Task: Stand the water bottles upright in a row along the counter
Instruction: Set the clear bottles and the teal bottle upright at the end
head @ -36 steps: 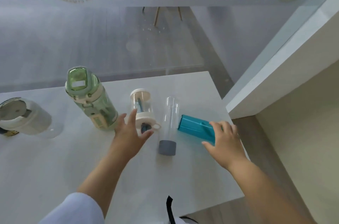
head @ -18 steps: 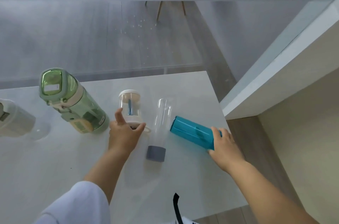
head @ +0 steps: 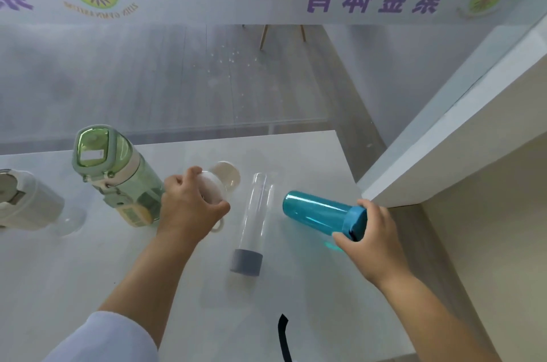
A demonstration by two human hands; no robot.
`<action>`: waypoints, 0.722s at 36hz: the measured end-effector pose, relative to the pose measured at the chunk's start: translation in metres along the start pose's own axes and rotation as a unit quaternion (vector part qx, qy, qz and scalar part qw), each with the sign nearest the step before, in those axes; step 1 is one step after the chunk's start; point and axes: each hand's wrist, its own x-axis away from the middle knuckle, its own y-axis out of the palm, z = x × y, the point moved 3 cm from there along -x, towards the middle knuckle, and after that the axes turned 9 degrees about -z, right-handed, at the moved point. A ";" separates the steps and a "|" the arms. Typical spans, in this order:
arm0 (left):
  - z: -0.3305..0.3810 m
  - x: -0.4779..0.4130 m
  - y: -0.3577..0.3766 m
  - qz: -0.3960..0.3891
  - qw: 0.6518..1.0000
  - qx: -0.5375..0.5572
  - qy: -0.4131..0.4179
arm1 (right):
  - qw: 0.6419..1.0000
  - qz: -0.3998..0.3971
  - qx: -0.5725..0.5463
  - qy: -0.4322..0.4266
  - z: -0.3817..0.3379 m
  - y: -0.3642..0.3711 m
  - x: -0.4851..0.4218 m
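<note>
Since a moment ago both hands have closed on bottles: left hand (head: 191, 207) now wraps the small clear bottle with cream ends (head: 220, 184), tipping it; right hand (head: 368, 238) clamps the cap end of the teal translucent plastic bottle (head: 316, 213), raised off the white tabletop (head: 88, 267). Righting looks begun. Slim clear tube bottle with grey cap (head: 251, 231) lies flat between them. Green lidded bottle (head: 118, 178) and grey-white bottle (head: 26, 201) stand at left.

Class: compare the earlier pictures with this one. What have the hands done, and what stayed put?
Left hand closed round the small bottle; right hand gripped the blue bottle at its cap, lifting that end. Clear bottle stays lying; green bottle stays upright.
</note>
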 end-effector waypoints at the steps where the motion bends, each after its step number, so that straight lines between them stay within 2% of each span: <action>1: 0.003 -0.002 -0.003 -0.002 1.000 -0.010 0.005 | 1.000 0.012 0.000 -0.015 -0.005 -0.004 -0.002; 5: 0.015 -0.010 -0.014 -0.015 0.999 -0.045 0.023 | 0.997 0.044 0.019 -0.062 -0.027 -0.020 -0.011; 10: 0.028 -0.023 -0.022 -0.035 0.996 -0.074 0.026 | 0.988 0.043 0.091 -0.113 -0.051 -0.032 -0.026; 16: 0.033 -0.033 -0.020 -0.079 0.991 -0.099 0.029 | 0.981 -0.007 0.143 -0.133 -0.063 -0.035 -0.041; 26: 0.028 -0.038 -0.020 -0.095 0.991 -0.073 0.060 | 0.956 -0.115 0.210 -0.167 -0.065 -0.025 -0.047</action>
